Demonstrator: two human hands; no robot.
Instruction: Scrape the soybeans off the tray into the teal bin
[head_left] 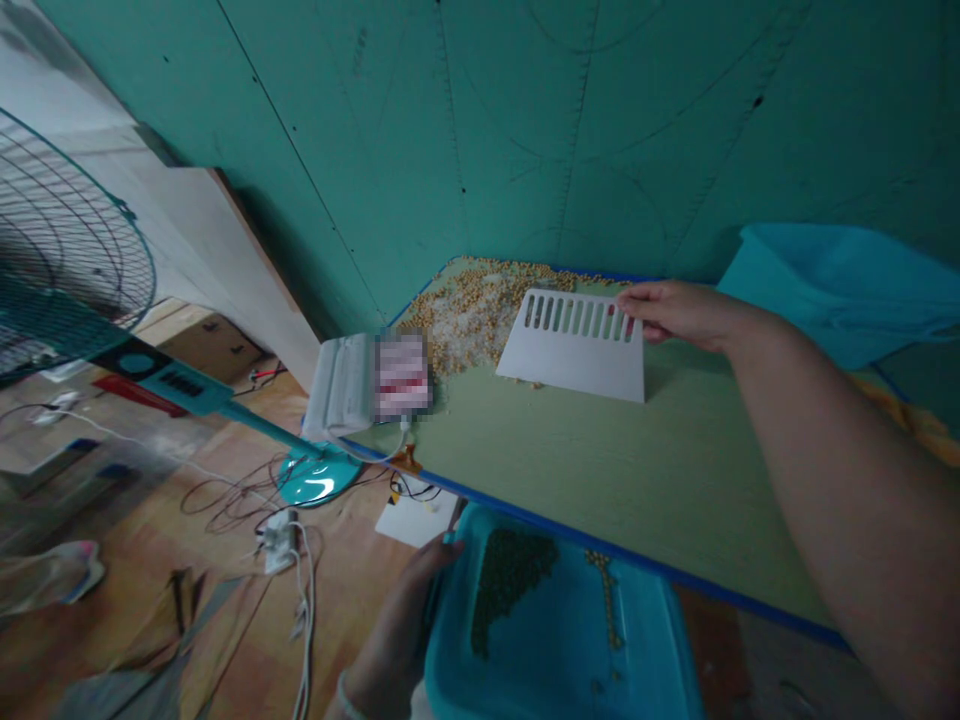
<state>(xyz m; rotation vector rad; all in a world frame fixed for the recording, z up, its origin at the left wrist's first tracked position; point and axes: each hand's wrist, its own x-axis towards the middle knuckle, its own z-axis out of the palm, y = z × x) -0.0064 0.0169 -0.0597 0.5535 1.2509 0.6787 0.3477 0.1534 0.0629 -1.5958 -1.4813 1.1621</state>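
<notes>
My right hand (664, 308) pinches the upper right corner of a flat white scraper (574, 360) with a row of slots along its top. The scraper is tilted, its lower edge at or near the green tabletop (570, 440). Just left of it, yellow beans mixed with white grains (472, 320) lie spread toward the wall. Below the table's front edge, my left hand (416, 600) grips the left rim of a blue plastic basin (585, 640). Small green beans (510, 580) sit in the basin's left part, with some yellow beans (606, 590) farther right.
At the table's left end is a white device (341, 385) beside a blurred-out package (403, 375), with a cable. A blue container (840, 285) stands at the back right. On the left are a standing fan (172, 380), a power strip (279, 540) and loose cables on the floor.
</notes>
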